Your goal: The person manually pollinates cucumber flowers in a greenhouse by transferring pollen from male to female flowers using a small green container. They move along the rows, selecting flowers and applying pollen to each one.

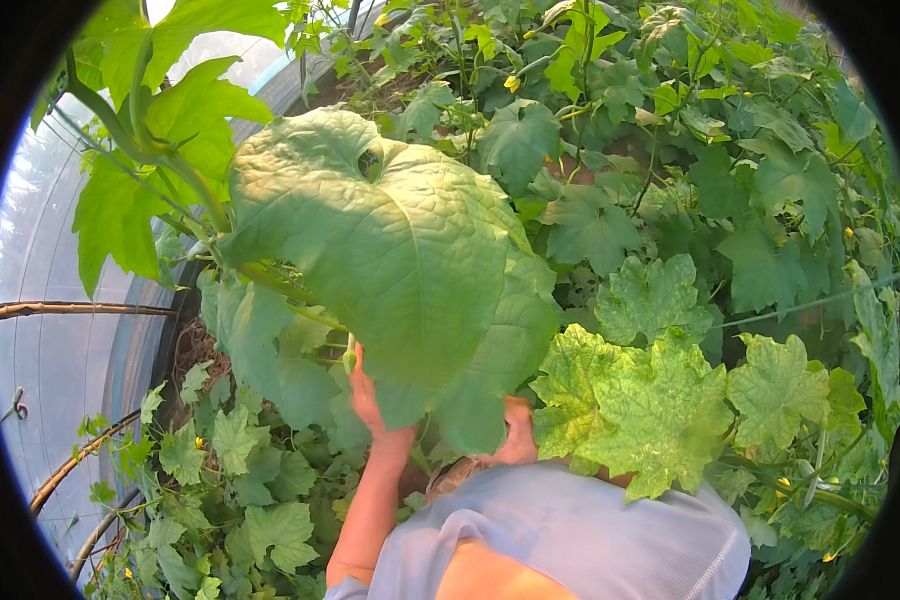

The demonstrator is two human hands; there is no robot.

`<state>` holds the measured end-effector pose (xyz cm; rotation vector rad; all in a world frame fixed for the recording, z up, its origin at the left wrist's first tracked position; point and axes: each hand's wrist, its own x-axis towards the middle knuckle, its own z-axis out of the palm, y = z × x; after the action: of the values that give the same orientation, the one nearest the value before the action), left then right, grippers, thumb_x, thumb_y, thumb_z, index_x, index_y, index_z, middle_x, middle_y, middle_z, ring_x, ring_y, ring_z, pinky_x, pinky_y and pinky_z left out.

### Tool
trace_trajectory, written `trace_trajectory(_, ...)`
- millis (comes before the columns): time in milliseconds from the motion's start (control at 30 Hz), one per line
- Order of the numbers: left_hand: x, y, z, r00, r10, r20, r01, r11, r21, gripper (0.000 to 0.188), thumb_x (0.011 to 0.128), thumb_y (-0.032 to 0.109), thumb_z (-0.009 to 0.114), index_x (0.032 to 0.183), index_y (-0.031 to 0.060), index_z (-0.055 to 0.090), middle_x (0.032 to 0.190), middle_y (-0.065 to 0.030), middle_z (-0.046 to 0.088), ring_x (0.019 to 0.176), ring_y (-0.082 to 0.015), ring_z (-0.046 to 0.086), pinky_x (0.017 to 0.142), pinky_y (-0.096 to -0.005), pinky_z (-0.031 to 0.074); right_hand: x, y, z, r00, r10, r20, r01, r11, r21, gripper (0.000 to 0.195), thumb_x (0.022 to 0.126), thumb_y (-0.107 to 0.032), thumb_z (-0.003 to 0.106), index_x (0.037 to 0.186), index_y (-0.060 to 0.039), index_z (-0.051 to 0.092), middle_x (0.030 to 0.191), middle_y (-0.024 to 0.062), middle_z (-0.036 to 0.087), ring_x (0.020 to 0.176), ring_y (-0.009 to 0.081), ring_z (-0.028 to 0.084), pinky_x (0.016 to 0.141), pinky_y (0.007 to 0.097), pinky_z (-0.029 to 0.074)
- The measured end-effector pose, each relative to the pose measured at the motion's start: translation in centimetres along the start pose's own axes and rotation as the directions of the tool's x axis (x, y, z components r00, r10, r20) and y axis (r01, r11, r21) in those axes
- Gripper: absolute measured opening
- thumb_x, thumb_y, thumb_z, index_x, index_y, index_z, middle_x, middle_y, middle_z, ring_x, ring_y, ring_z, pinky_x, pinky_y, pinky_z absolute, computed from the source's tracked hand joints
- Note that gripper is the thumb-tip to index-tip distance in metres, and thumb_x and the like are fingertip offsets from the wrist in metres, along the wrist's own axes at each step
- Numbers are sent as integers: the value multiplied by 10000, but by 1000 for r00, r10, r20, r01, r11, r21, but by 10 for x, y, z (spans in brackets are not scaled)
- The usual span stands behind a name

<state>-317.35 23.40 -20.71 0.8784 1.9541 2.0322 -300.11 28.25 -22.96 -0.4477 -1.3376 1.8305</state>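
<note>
A broad green leaf of a climbing vine (390, 247) fills the middle of the view and covers much of both hands. My left hand (367, 394) reaches up at the leaf's lower left edge, close to a small green bud (349, 358) on the vine; its fingertips are mostly hidden. My right hand (516, 435) is bent at the leaf's lower right, beside a yellowish mottled leaf (637, 405). What either hand holds cannot be seen. A thick green stem (187, 176) runs from the upper left down behind the large leaf.
Dense vines with yellow flowers (512, 84) surround me. Clear plastic sheeting (67, 255) curves along the left, with a bamboo pole (82, 308) across it and another pole (75, 461) lower down. A thin green cord (810, 304) crosses at the right.
</note>
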Motion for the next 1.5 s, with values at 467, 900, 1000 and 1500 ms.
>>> trace_trajectory(467, -10, 23, 21, 761, 210, 614, -502, 790, 352, 335, 818, 152, 582, 1111, -1, 526, 1046, -158, 561, 929, -282, 538, 777, -404, 450, 16, 6, -38, 987, -63, 148, 94, 972, -215, 541, 565, -128, 773, 1050, -24, 556, 1029, 117, 568, 948, 258, 557, 808, 368, 443)
trace_trajectory(900, 22, -31, -25, 893, -114, 436, 161, 984, -72, 402, 843, 293, 513, 1165, 52, 506, 1159, -113, 536, 1041, -258, 510, 782, -391, 470, 24, 106, -17, 714, -629, -309, 700, 631, 333, 654, 549, -143, 793, 1126, -27, 509, 1127, 133, 524, 1029, 284, 525, 889, 384, 420)
trace_trajectory(1000, 45, -69, -72, 935, -173, 309, 298, 857, -420, 421, 850, 324, 494, 1180, 64, 499, 1192, -104, 527, 1074, -256, 500, 790, -392, 472, 21, 22, -43, 973, -149, 177, 203, 917, -342, 724, 517, -135, 815, 1157, -21, 496, 1150, 126, 527, 1046, 281, 530, 898, 380, 424)
trace_trajectory(1500, 91, 8, -21, 949, -204, 241, 304, 798, -520, 293, 900, 134, 435, 1142, -14, 506, 1079, -157, 579, 1004, -289, 554, 670, -425, 552, 51, -28, -19, 999, 6, 31, 4, 952, -308, 657, 625, -122, 803, 1193, -53, 479, 1012, 45, 619, 941, 127, 590, 841, 289, 460)
